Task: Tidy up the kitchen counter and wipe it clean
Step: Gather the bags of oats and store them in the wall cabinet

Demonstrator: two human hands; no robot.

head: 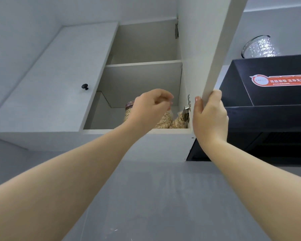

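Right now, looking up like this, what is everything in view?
open cabinet door: one, white, swung out right of the opening
closed cabinet door: one, white, left of the opening
knob: one, black, on the closed cabinet door
shelf: one, white, across the cupboard's middle
hinges: two, metal, opening's right side, top and bottom
grain packs: at least two, beige, bottom compartment, partly hidden
range hood: one, black, right of the cupboard
sticker: one, red, on the range hood
foil duct: one, silver, above the range hood
left hand: one, fingers curled before the grain packs; hold unclear
right hand: one, gripping the open cabinet door's lower edge
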